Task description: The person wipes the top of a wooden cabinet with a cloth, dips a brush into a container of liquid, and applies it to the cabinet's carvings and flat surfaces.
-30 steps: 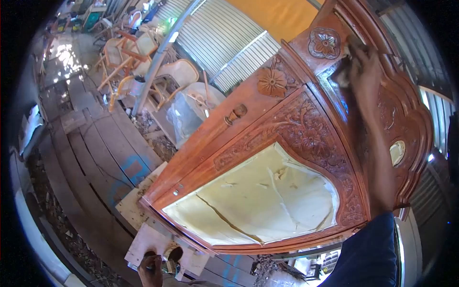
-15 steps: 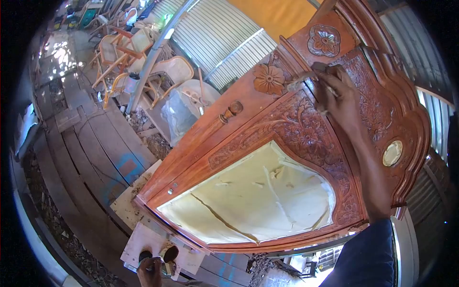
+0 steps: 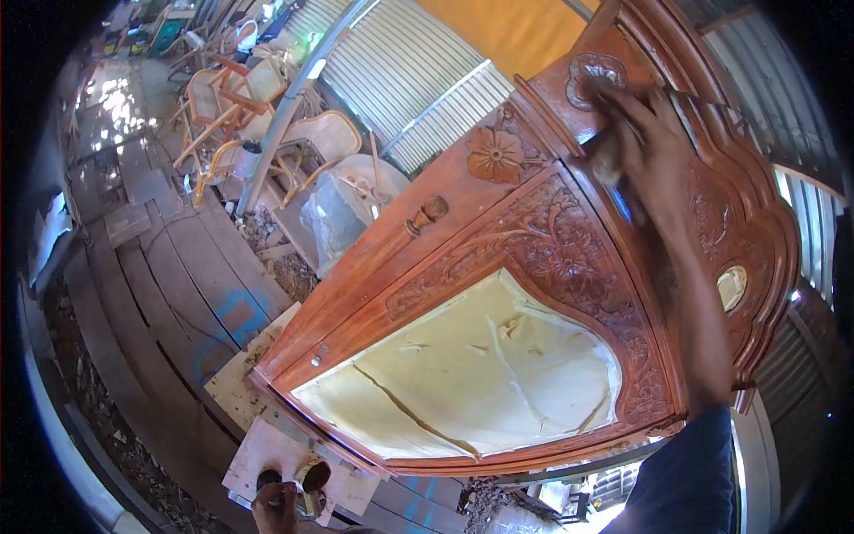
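Note:
A reddish-brown carved wooden panel point(image 3: 356, 298) fills the middle and right, with a masked cream section point(image 3: 463, 374) low on it. My right hand point(image 3: 645, 147) is over its upper right part, beside a carved flower in a scalloped ring point(image 3: 594, 78). Its fingers are bent around a blurred, pale-tipped thing that I cannot make out. At the bottom left, my left hand point(image 3: 276, 505) is closed at a small dark-mouthed container point(image 3: 269, 479), next to an open can point(image 3: 313, 476) on a board point(image 3: 258, 454). What its fingers hold is hidden.
Stacked wooden chairs point(image 3: 233, 89) and a clear plastic sheet point(image 3: 334, 218) lie beyond the panel. A slanting metal post point(image 3: 289, 111) crosses in front of corrugated sheeting point(image 3: 400, 71). Planks point(image 3: 178, 258) form the floor at the left. A turned wooden knob point(image 3: 427, 215) stands up from the panel.
My right hand has moved up and right, away from the carved flower on the lower rail toward the ringed flower. My left hand has barely moved.

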Demonstrator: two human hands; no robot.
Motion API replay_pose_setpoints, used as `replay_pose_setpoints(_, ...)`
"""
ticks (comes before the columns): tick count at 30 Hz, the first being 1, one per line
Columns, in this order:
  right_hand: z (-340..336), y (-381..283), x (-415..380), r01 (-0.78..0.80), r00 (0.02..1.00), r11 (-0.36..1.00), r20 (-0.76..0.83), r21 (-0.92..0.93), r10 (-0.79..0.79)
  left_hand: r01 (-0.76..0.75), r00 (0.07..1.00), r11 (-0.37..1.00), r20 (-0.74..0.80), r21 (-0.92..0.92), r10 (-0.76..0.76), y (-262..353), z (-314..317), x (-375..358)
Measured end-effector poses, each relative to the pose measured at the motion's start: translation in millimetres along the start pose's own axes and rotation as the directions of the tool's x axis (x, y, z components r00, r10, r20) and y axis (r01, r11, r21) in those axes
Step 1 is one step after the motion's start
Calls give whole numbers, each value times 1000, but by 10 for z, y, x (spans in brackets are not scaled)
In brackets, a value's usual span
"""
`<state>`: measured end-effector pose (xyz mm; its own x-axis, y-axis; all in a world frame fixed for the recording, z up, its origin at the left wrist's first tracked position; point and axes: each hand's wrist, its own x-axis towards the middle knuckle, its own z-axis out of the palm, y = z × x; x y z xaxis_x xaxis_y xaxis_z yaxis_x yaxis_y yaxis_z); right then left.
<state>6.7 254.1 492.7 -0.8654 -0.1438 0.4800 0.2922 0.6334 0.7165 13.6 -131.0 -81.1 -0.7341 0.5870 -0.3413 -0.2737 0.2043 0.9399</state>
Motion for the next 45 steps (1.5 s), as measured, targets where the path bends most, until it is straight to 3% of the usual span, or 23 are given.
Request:
replay_pose_setpoints(4, 290, 398, 531, 176, 984, 958, 11, -224, -178, -106, 989, 980, 123, 166, 86, 307, -22, 4)
replay_pose_setpoints(7, 322, 458, 733, -63, 993, 952, -115, -298, 30, -138, 988, 989, 74, 62, 133, -1, 27, -14)
replay_pose_setpoints(9, 495, 333, 654, 23, 996, 956, 86, -293, 3, -102, 980, 970, 190, 219, 60, 223, -21, -15)
replay_pose_setpoints(10, 624, 304, 569, 252, 967, 900, 118, -357, -224, -117, 979, 970, 191, 213, 76, 243, 25, -13)
replay_pose_setpoints(11, 571, 239, 590, 239, 971, 896, 110, -375, -213, -126, 977, 968, 195, 217, 84, 233, 44, -25)
replay_pose_setpoints(15, 231, 207, 645, 16, 999, 942, -32, -335, -29, -263, 964, 947, 88, 187, 250, 41, 109, -36)
replay_pose_setpoints(18, 77, 13, 313, -12, 960, 1000, -279, 12, 15, -191, 969, 973, 185, 130, 166, 401, 98, 12)
replay_pose_setpoints(19, 26, -254, 40, -145, 987, 972, -39, 187, 155, -191, 967, 970, 198, 149, 160, 517, 87, 25)
replay_pose_setpoints(20, -19, -426, -216, -181, 970, 896, 225, 405, 95, -203, 971, 967, 156, 154, 179, 703, 136, 22)
replay_pose_setpoints(22, -224, -1057, -760, -419, 894, 547, 433, 724, 112, -340, 936, 931, 145, 136, 321, 937, 178, 76)
replay_pose_setpoints(24, -152, -1502, -1395, -690, 723, 210, 668, 692, 175, -324, 940, 946, 119, 6, 321, 1113, 292, 137)
replay_pose_setpoints(27, 60, -1944, -2319, -629, 768, 237, 544, 741, 336, -519, 854, 851, 103, 81, 511, 1472, 460, 194)
replay_pose_setpoints(28, 1, -2056, -2563, -725, 671, 143, 644, 674, 366, -592, 797, 804, 113, -51, 593, 1518, 562, 271)
replay_pose_setpoints(29, -85, -2183, -2802, -802, 563, 38, 734, 596, 379, -434, 867, 880, 175, -191, 466, 1696, 608, 218)
replay_pose_setpoints(31, -269, -2452, -3264, -871, 308, -252, 868, 421, 389, -674, 720, 711, 36, -200, 693, 2079, 875, 194)
replay_pose_setpoints(34, -115, -3057, -4537, -905, 154, -301, 891, 300, 426, -736, 621, 609, 62, -295, 781, 2963, 1267, 66)
replay_pose_setpoints(35, -75, -3257, -4960, -897, 42, -395, 926, 200, 375, -878, 387, 396, 85, -268, 918, 3382, 1467, 43)
replay_pose_setpoints(36, 3, -3676, -5752, -972, -60, -225, 865, 63, 498, -964, 128, 152, 121, -218, 984, 3754, 1648, -70)
replay_pose_setpoints(37, 18, -3910, -6148, -959, -150, -284, 825, 14, 545, -893, 271, 307, 152, -328, 951, 4017, 1792, -227)
replay_pose_setpoints(38, -140, -4003, -6242, -918, -250, -397, 773, 3, 583, -945, 101, 115, 61, -307, 993, 4335, 2014, -279)
replay_pose_setpoints(40, -480, -4183, -6482, -787, -443, -617, 707, -12, 551, -880, 16, 45, 64, -472, 998, 4869, 2469, -536)
replay_pose_setpoints(41, -617, -4353, -6702, -695, -529, -718, 699, -31, 482, -872, -139, -120, 6, -475, 990, 5175, 2686, -652)
replay_pose_setpoints(45, -1094, -5291, -7888, -680, -546, -731, 709, -63, 447, -872, -287, -338, -190, -353, 939, 5826, 3102, -523)
